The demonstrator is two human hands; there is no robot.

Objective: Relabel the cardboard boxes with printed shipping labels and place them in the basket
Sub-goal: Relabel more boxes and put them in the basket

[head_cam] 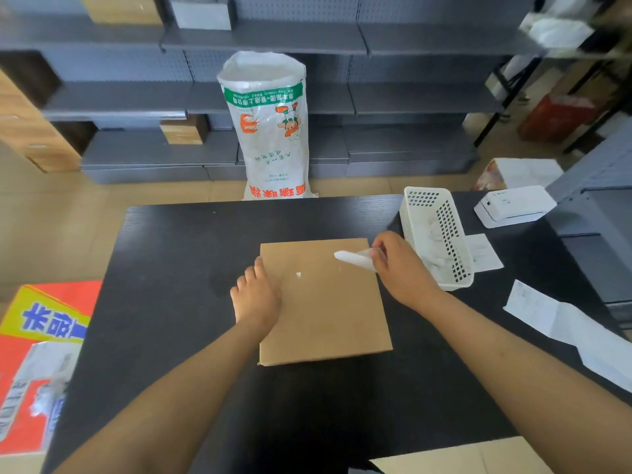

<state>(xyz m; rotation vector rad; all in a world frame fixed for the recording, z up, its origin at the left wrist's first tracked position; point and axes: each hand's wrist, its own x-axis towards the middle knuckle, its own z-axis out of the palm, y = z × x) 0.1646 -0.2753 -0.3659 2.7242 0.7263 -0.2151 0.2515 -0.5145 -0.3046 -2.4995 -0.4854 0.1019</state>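
Observation:
A flat brown cardboard box (325, 309) lies in the middle of the black table (171, 268). My left hand (256, 295) presses on the box's left edge with straight fingers. Over the box's far right corner my right hand (396, 265) pinches a crumpled white label (355, 258), which is lifted off the cardboard. A small white scrap (298, 275) remains stuck on the box top. The white perforated basket (434, 234) stands just right of the box with white paper scraps inside.
A white label printer (513, 206) sits at the table's far right, with a printed label (482, 253) beside the basket and a strip of labels (564, 323) at the right edge. A white sack (270, 128) stands behind the table. A red-yellow carton (37, 354) sits at left.

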